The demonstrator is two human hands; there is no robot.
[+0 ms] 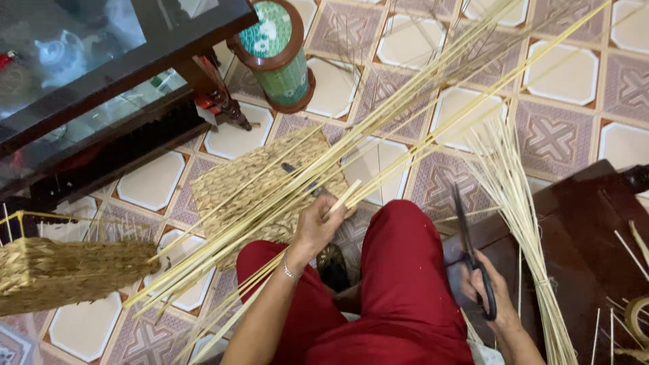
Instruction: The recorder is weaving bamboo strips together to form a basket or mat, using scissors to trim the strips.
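Head camera looks down on a seated person in red trousers over a patterned tile floor. Left hand, with a thin bracelet at the wrist, is closed around a long bundle of pale bamboo strips; the fingers are curled together over the strips and the thumb presses from the near side. The bundle runs diagonally from the lower left, across the left knee, up toward the top right corner, fanning out at both ends. Right hand holds a pair of black scissors, fingers through the handle loops, blades pointing up and away, nearly together. Just right of the scissors, a second sheaf of thin strips rests on a dark wooden surface. A woven mat lies flat on the floor beneath the held bundle. At the left edge sits a woven basket; a round green and brown stool stands near a dark glass-topped table.
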